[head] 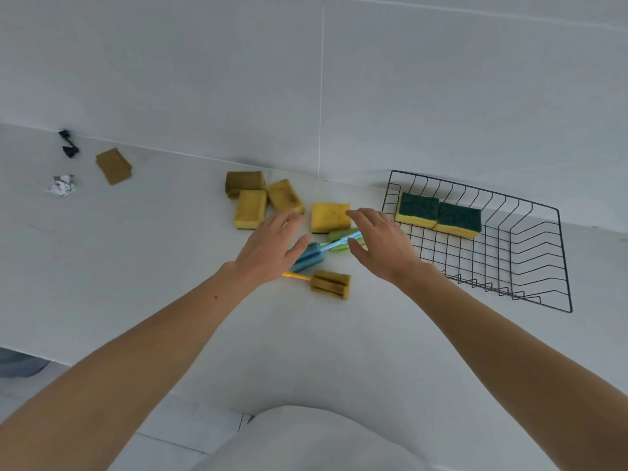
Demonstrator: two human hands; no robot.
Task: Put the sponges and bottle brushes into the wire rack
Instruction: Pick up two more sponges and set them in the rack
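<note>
The black wire rack (pixel 530 266) lies at the right on the white counter and holds two green-topped yellow sponges (pixel 438 214) at its back. Several yellow sponges lie loose: three in a cluster (pixel 258 198) near the wall and one (pixel 329 217) between my hands. A blue bottle brush (pixel 311 254), a green one (pixel 341 236) and a yellow-handled one with a brownish head (pixel 331 283) lie crossed below it. My left hand (pixel 272 249) hovers open over the blue brush. My right hand (pixel 380 243) is open beside the green brush.
A thin brown pad (pixel 114 165), a crumpled foil ball (pixel 62 185) and a black scrap (pixel 69 144) lie at the far left near the wall. The counter's front edge (pixel 40 356) runs at lower left. The tiled wall (pixel 319 79) is just behind.
</note>
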